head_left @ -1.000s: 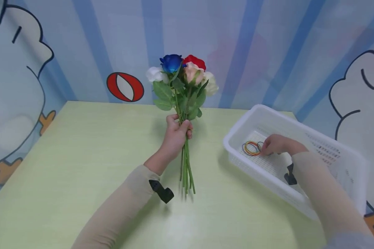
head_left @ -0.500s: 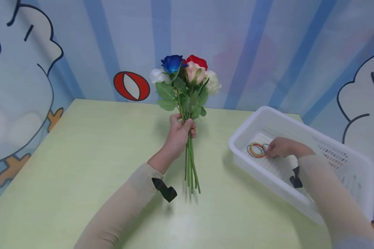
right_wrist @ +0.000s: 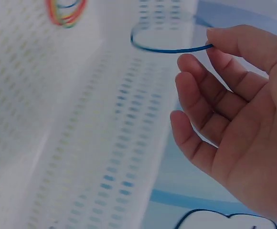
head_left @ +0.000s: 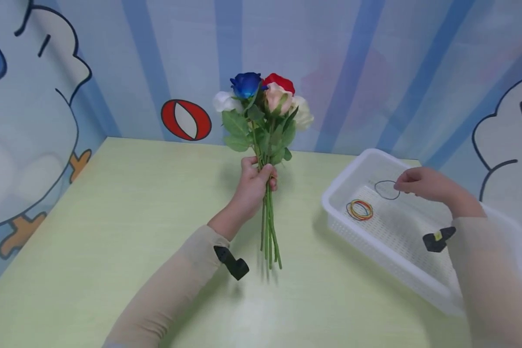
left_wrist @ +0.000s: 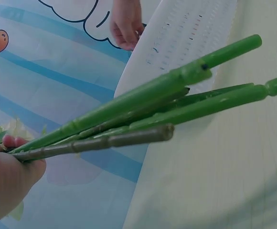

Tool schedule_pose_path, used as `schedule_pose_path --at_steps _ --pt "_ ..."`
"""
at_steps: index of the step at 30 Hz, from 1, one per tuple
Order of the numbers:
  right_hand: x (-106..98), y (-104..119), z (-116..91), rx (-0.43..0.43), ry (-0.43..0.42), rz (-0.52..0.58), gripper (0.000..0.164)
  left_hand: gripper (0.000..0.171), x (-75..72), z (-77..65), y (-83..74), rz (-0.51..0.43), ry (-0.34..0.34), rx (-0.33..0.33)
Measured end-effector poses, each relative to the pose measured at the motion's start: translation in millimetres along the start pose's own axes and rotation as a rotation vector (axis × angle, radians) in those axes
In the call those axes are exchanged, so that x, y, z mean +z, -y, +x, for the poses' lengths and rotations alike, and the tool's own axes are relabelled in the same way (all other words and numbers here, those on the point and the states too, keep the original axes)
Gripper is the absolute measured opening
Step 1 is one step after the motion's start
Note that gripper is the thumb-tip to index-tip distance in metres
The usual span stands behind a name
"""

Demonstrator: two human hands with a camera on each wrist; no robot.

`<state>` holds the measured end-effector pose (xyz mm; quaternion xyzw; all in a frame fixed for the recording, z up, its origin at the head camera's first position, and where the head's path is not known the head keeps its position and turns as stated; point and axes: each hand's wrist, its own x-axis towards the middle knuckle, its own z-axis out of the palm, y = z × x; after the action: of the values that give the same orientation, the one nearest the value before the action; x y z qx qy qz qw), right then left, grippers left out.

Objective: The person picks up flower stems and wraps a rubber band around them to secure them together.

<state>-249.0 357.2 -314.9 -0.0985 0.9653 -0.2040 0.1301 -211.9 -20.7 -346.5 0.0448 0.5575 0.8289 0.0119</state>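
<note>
Right hand (head_left: 429, 185) pinches a band (right_wrist: 172, 51): dark in head view, blue in right wrist view! Left hand (head_left: 253, 189) curls round stems (left_wrist: 129, 99).

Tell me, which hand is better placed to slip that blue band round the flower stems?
Probably the right hand: it pinches the blue band at one side with the loop open, while the left hand is occupied gripping the bunched stems.

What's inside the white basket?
In the basket, a cluster of bands lies on the floor. The right hand pinches a separate blue band, clear of the floor. In the head view, the right sleeve covers the near-right end; anything behind it is hidden.
</note>
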Motion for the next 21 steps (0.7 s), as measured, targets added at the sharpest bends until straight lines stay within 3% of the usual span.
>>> schedule_pose_path --at_steps 6,11,14,18,21 --pt "-14 34 -24 0.001 -0.098 0.078 0.041 0.020 3.7 -2.3 -1.0 -0.020 0.011 0.005" --pt "-18 73 -44 -0.082 -0.181 -0.008 0.037 0.019 5.9 -3.4 -2.0 -0.038 0.018 0.005" --pt "-15 96 -56 -0.163 -0.221 -0.050 0.025 0.018 6.5 -3.7 -2.8 -0.038 0.018 0.008" --pt "-8 120 -67 -0.359 -0.259 -0.082 0.007 0.019 7.2 -3.8 -4.4 -0.042 0.016 0.006" --pt "0 136 -73 -0.504 -0.268 -0.081 0.004 0.019 7.9 -4.3 -6.4 -0.046 0.012 0.001"
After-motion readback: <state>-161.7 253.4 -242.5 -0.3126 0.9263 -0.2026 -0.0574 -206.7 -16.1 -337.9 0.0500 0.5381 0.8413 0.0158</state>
